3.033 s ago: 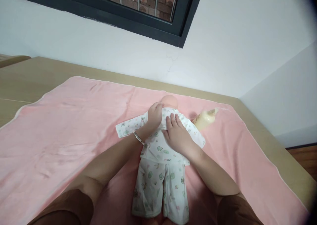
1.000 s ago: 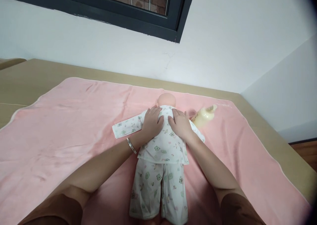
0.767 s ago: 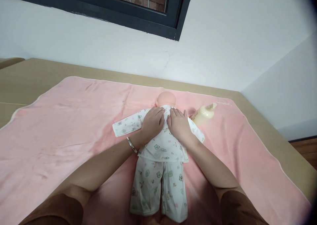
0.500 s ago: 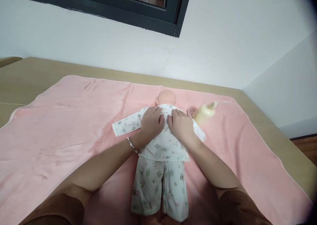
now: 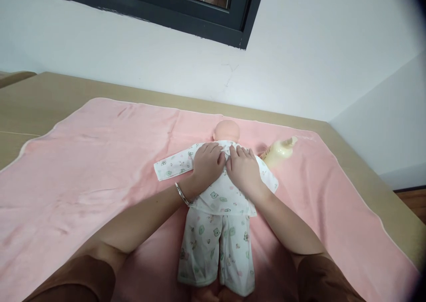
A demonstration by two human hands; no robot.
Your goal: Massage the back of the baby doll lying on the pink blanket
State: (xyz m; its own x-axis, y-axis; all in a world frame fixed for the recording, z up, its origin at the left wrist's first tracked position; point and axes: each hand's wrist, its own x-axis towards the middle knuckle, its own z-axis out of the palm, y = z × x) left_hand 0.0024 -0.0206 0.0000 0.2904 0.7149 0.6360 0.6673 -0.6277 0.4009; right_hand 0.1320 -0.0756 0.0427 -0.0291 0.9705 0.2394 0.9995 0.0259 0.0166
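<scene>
Left hand [image 5: 207, 163]: fingers [image 5: 213, 149] flat, close together, pressed on shirt [image 5: 219, 196].
Right hand [image 5: 245, 171]: fingers [image 5: 240, 153] flat, close together, beside the left.
Doll [image 5: 226, 130]: lying mid-blanket [image 5: 83, 160], head farthest from the person.
Bottle [image 5: 278, 152]: lying just right of the doll's shoulder.

Left hand [image 5: 208, 163] and right hand [image 5: 245, 170] flat on doll [image 5: 218, 196]

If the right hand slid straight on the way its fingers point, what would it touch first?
Probably the doll's head. The right hand lies flat on the shirt, fingers aimed at the collar, with the head just beyond. The left hand lies close beside that line, so some doubt remains.
</scene>
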